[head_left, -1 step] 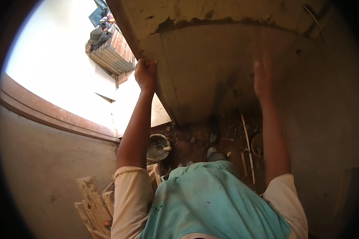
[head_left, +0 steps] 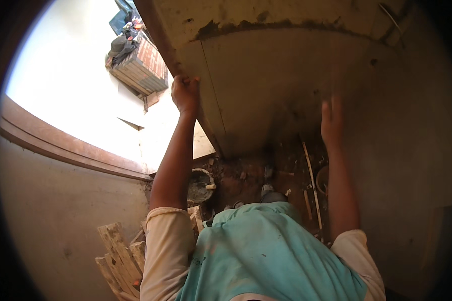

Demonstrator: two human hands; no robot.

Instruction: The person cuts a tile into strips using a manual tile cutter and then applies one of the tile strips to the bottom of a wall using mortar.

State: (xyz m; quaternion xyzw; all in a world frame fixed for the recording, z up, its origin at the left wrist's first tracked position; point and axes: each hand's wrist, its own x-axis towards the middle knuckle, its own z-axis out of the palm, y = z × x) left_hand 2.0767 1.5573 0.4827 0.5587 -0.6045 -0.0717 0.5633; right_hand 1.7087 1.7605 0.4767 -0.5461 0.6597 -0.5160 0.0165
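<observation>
My left hand (head_left: 186, 95) is raised and closed at the brown edge (head_left: 172, 52) of the bright opening. Its fingers curl in at that edge; what lies inside them is hidden. My right hand (head_left: 331, 123) is up in front of the plastered wall (head_left: 266, 85), its fingers stretched out and somewhat blurred, with nothing seen in it. Whether it touches the wall I cannot tell. A thin dark line (head_left: 213, 88) runs down the wall beside my left hand. Higher up, a rough dark band (head_left: 266, 26) crosses the surface.
Outside the opening stands a stack of tiles or bricks (head_left: 144, 67) with bags on top. On the dirt floor are a bucket of grey mix (head_left: 200, 186), a long thin stick (head_left: 310, 173) and a round container (head_left: 322, 178). Rough wooden boards (head_left: 119, 251) lean at lower left.
My right hand has moved lower along the wall, toward me. My left hand stays at the edge, nearly unmoved. The view has shifted slightly.
</observation>
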